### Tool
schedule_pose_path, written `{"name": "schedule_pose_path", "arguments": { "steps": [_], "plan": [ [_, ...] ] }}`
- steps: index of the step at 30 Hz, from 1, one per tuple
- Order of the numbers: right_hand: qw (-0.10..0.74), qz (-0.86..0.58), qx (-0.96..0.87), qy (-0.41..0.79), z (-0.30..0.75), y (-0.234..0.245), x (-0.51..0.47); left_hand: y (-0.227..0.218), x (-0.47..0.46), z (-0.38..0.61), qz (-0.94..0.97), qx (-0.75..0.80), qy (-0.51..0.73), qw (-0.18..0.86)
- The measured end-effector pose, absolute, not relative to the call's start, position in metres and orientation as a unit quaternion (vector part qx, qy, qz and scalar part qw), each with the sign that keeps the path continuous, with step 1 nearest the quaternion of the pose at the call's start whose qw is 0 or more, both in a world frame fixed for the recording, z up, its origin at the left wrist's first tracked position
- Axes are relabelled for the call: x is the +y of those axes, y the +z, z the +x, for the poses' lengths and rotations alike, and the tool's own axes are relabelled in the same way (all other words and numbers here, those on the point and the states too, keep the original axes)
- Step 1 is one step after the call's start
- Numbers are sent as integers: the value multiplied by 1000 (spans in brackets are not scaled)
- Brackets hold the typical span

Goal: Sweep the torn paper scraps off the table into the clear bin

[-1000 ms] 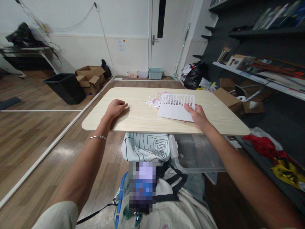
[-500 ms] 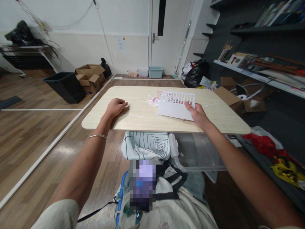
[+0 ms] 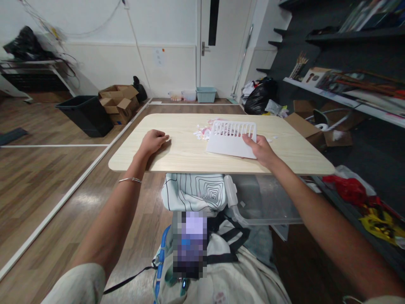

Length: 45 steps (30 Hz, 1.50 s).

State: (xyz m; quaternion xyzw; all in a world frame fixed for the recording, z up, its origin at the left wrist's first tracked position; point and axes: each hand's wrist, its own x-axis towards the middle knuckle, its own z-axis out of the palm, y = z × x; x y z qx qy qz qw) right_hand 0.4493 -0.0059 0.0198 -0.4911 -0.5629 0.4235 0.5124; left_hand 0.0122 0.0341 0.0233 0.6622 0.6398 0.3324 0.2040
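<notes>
One black bin [image 3: 87,118] and an open cardboard box [image 3: 118,105] are seen at far left, beyond the table [image 3: 183,162]. Left hand [image 3: 154,141] is rested near the table's left side, fingers loosely curled; nothing is seen gripped, though whether something is tucked under the palm cannot be told. No shift is noted there compared with the earlier frames.

Next, a pile of paper scraps [image 3: 201,133] is spread on the table, left as it was; its right part is covered from view by the white slotted panel [image 3: 226,144]. Since the earlier frames, the panel has been moved slightly leftward, slots kept at the far edge. Change is small, so the work is judged to be in a holding phase: panel kept in hand, scraps unaltered.

Panel is placed to the left of the right hand [image 3: 265,151], pinched at its right edge, thumb laid on top, fingers bent underneath; grip is closed. Lower edge is angled toward the wearer; contact with the table cannot be confirmed. A few stray scraps [image 3: 274,138] are seen just right of the hand. Below, a clear plastic bin [image 3: 264,198] is partly hidden.
</notes>
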Motion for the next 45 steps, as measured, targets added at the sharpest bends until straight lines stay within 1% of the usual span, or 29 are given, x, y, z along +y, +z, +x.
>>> {"name": "schedule_pose_path", "arguments": {
  "steps": [11,17,27,35,41,45],
  "plan": [
    [515,-479,-578,414,449,20,-7,21,36,11,662,643,331,199],
    [500,-494,-570,425,449,20,-7,20,38,10,656,641,335,213],
    [509,-480,-588,406,452,14,-3,20,38,10,654,645,335,211],
    [484,-489,-600,408,456,10,2,22,36,11,661,643,328,207],
    [500,-476,-614,383,458,7,4,24,35,11,664,644,324,198],
    [496,-476,-625,369,460,8,3,23,35,11,661,645,323,206]
  ]
}}
